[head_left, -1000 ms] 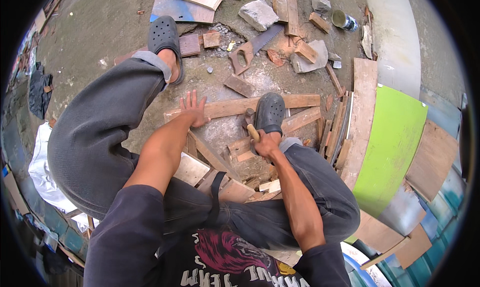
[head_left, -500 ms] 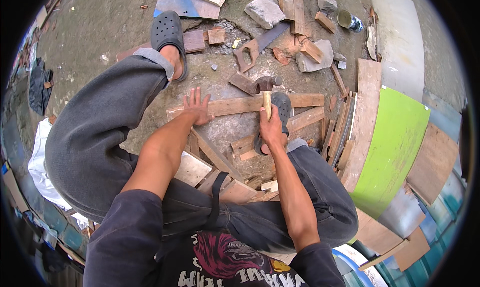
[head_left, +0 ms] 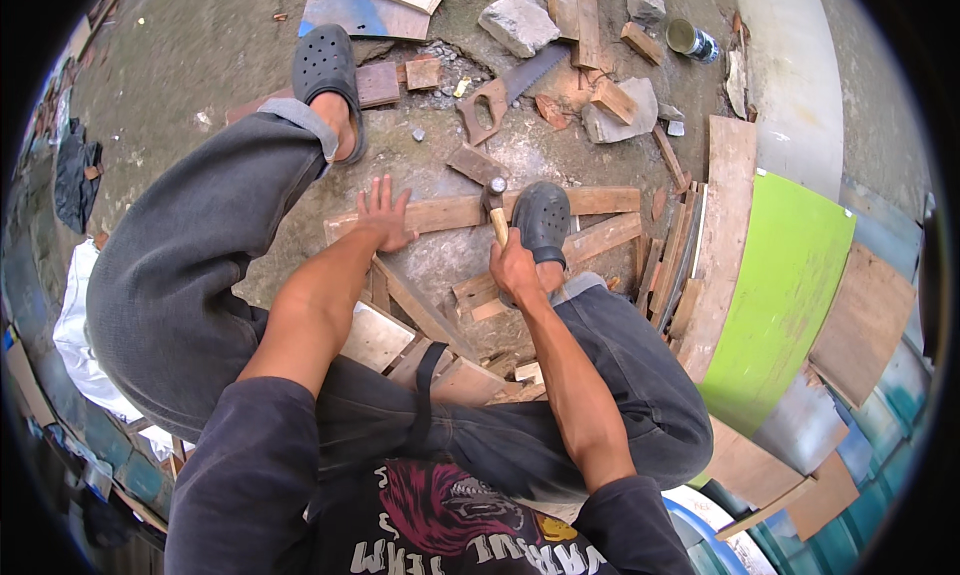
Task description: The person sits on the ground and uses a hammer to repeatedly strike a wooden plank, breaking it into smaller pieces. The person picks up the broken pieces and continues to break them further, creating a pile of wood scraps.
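Note:
A long wooden plank (head_left: pixel 448 213) lies crosswise on the ground between my feet. Fingers spread, my left hand (head_left: pixel 384 219) rests flat on its left part. Wrapped round a wooden handle, my right hand (head_left: pixel 514 269) holds a hammer (head_left: pixel 495 195), its metal head over the plank just left of my right clog (head_left: pixel 541 221). That clog stands on or against the plank. Whether the hammer head touches the wood I cannot tell. A short wood block (head_left: pixel 476 164) lies just beyond the hammer head.
Farther off lie a handsaw (head_left: pixel 505 95), grey stone chunks (head_left: pixel 519 25) and a tin can (head_left: pixel 692 41). Wood offcuts (head_left: pixel 420 300) crowd the ground nearer me. To the right are a long board (head_left: pixel 722 225) and a green panel (head_left: pixel 778 285). My left clog (head_left: pixel 326 70) stands far left.
The hammer head has come down and to the left, from above my right clog to the plank beside it. My right hand moved left with it; my left hand stays on the plank.

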Motion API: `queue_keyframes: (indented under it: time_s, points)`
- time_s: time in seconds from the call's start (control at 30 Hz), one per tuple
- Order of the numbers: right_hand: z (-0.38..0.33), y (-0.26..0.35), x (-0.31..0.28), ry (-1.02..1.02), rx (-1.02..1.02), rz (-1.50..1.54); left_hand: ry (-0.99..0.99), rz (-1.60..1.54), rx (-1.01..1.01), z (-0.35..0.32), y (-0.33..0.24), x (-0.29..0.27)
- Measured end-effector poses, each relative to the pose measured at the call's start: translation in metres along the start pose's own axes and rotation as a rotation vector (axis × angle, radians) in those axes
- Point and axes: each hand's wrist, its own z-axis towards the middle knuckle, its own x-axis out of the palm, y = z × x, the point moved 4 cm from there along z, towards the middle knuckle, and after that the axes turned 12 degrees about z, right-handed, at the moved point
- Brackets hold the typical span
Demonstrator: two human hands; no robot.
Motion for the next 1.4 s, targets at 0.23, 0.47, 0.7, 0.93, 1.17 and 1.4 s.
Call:
queue_keyframes:
  time_s: [0.23,0.47,0.7,0.93,1.17,1.4]
  points:
    - [0.018,0.000,-0.009,0.033,-0.038,-0.078,0.035,0.004,0.000,-0.008,-0.001,-0.005]
    - [-0.005,-0.006,-0.018,0.396,0.196,-0.107,0.055,0.020,-0.028,-0.011,-0.001,-0.001]
    - [-0.025,-0.025,0.002,0.077,0.180,0.370,0.034,0.020,-0.002,-0.007,-0.001,-0.007]
    - [-0.055,-0.012,-0.031,-0.624,-0.275,0.620,0.000,0.008,0.004,-0.006,-0.001,-0.003]
    - [-0.022,-0.039,-0.005,-0.119,0.237,0.768,-0.002,0.022,0.029,-0.005,-0.004,-0.002]
    - [-0.031,-0.011,-0.006,-0.261,-0.314,1.075,-0.016,0.036,0.025,0.002,0.002,0.003]
